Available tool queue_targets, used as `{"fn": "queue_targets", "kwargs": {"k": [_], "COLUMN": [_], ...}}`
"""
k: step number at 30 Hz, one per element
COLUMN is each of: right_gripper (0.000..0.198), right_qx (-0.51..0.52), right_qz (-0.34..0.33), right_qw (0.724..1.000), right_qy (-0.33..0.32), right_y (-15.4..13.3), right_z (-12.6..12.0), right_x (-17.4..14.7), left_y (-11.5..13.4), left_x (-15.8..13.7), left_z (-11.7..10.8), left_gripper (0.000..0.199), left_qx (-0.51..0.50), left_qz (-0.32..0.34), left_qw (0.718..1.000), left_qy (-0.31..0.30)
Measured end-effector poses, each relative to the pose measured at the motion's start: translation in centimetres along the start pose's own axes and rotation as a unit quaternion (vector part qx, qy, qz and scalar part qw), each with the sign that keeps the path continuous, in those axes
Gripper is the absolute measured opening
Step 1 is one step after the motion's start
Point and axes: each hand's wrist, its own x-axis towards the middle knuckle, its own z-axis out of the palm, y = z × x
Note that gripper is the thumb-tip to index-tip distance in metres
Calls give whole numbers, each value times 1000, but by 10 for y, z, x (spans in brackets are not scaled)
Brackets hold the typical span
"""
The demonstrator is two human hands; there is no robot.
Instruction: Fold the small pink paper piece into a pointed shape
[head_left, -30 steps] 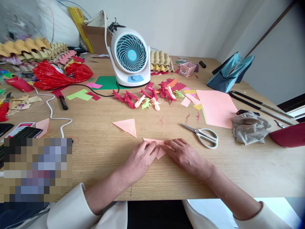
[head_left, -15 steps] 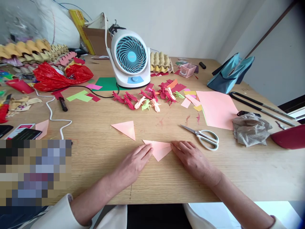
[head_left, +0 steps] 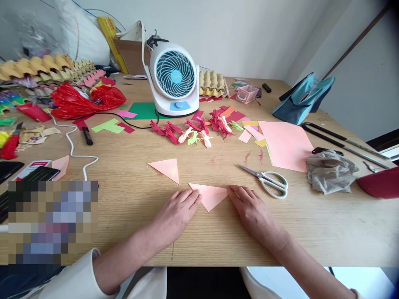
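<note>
Left hand (head_left: 178, 211) flat, fingers extended, tips on the left side of the folded pink paper (head_left: 213, 197); right hand (head_left: 253, 211) near-flat at its right corner — neither gripping. Paper lies on the table (head_left: 215, 245) between them — scissors (head_left: 260, 175) off right.

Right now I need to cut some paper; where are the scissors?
In the head view, the scissors lie right of centre, between the right hand and the large pink sheet.
</note>
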Motion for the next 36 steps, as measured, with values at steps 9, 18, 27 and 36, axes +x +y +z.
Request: {"fn": "queue_targets", "kwargs": {"k": [9, 18, 27, 36], "right_gripper": [43, 41, 35, 25], "right_qx": [36, 57, 105, 141], "right_qz": [31, 34, 48, 64], "right_qw": [999, 998, 991, 984], "right_qy": [-3, 16, 61, 84], "right_y": [1, 3, 5, 4], "right_z": [3, 5, 7, 6], "right_x": [-3, -3, -2, 4], "left_y": [-1, -5, -10, -15], "left_x": [20, 30, 34, 47], "left_z": [-14, -5, 3, 10], "left_gripper": [42, 33, 17, 29], "left_qx": [-21, -69, -161, -157], "left_qz": [2, -14, -57, -209], "left_qw": [997, 997, 984, 965], "left_qy": [-80, -27, 48, 30]}}
